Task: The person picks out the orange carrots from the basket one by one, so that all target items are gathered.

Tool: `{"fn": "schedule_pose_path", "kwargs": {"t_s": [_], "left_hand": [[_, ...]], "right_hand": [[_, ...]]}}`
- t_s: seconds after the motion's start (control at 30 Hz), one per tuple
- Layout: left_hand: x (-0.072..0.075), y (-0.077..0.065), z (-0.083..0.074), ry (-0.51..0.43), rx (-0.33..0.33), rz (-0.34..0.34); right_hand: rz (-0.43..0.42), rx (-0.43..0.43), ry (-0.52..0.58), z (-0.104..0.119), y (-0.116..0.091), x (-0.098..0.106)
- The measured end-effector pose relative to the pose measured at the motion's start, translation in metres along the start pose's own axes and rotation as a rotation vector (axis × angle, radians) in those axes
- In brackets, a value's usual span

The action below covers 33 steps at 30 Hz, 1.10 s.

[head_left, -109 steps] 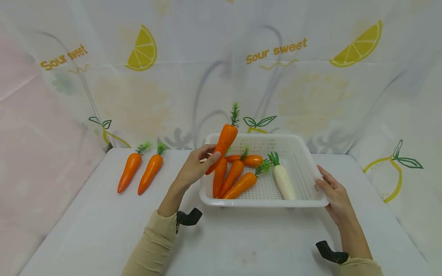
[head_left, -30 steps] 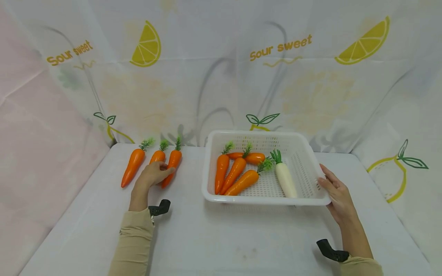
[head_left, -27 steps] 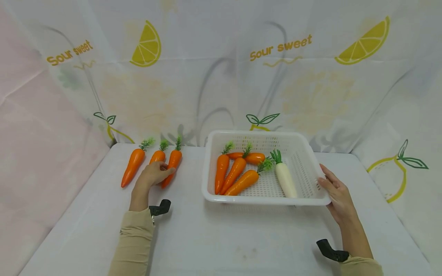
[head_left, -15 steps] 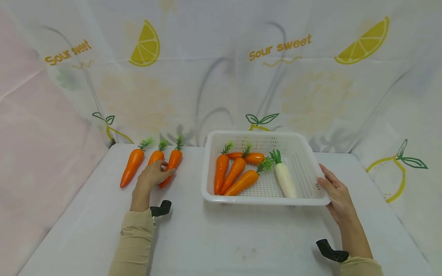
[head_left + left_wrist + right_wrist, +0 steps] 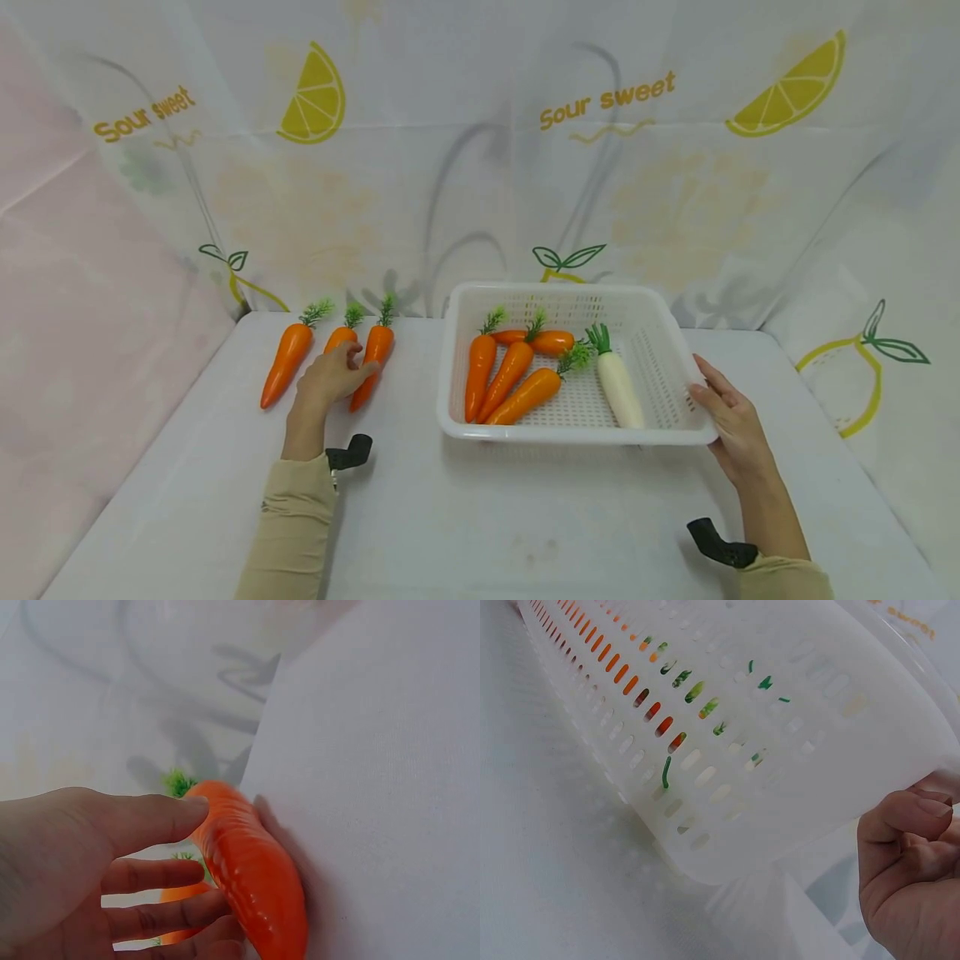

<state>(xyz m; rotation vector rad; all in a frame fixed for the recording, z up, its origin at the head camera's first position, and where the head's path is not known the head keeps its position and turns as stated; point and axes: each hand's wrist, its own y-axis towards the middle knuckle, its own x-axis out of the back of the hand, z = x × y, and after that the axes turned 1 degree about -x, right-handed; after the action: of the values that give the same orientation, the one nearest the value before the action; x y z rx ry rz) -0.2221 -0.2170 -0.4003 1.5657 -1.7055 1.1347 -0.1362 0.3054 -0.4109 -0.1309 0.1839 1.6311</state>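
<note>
In the head view, three orange carrots with green tops lie side by side at the table's left: a left carrot, a middle carrot and a right carrot. My left hand is over the middle one and hides its lower part. Its thumb and loosely extended fingers are at the side of the right carrot in the left wrist view, not wrapped round it. My right hand grips the right end of a white plastic basket, fingers at the rim. Inside lie several carrots and a white radish.
The white table runs up to a printed cloth backdrop with lemon designs. A pink-toned cloth hangs at the left. Each wrist carries a black camera mount, such as the left mount.
The carrot earlier held over the basket by my left hand now lies on the table, right of the other two. My left fingers have since loosened from it. My right hand stays on the basket.
</note>
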Motion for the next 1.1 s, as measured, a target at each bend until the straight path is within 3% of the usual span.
{"fn": "schedule_pose_path", "kwargs": {"t_s": [0.27, 0.4, 0.53, 0.67, 0.77, 0.87, 1.1], "left_hand": [[0.002, 0.0, -0.001, -0.02, -0.034, -0.04], [0.002, -0.001, -0.002, -0.029, -0.095, -0.121], [0.001, -0.001, -0.008, -0.048, -0.203, -0.248], [0.0, -0.001, -0.022, -0.169, -0.367, -0.31], [-0.001, -0.003, -0.036, -0.268, -0.455, -0.281], [-0.003, -0.007, -0.049, -0.313, -0.502, -0.235], [-0.017, -0.016, -0.078, -0.276, -0.633, -0.129]], "right_hand": [[-0.008, -0.011, -0.001, 0.002, 0.0, -0.001], [-0.007, -0.013, -0.003, 0.002, 0.001, -0.001], [0.0, -0.006, -0.012, 0.002, 0.001, 0.0], [0.014, 0.015, -0.012, 0.002, 0.001, 0.001], [0.027, 0.025, -0.015, 0.001, 0.002, 0.001], [0.044, 0.017, -0.003, 0.001, 0.002, 0.001], [0.094, -0.019, -0.05, 0.003, -0.001, 0.005]]}}
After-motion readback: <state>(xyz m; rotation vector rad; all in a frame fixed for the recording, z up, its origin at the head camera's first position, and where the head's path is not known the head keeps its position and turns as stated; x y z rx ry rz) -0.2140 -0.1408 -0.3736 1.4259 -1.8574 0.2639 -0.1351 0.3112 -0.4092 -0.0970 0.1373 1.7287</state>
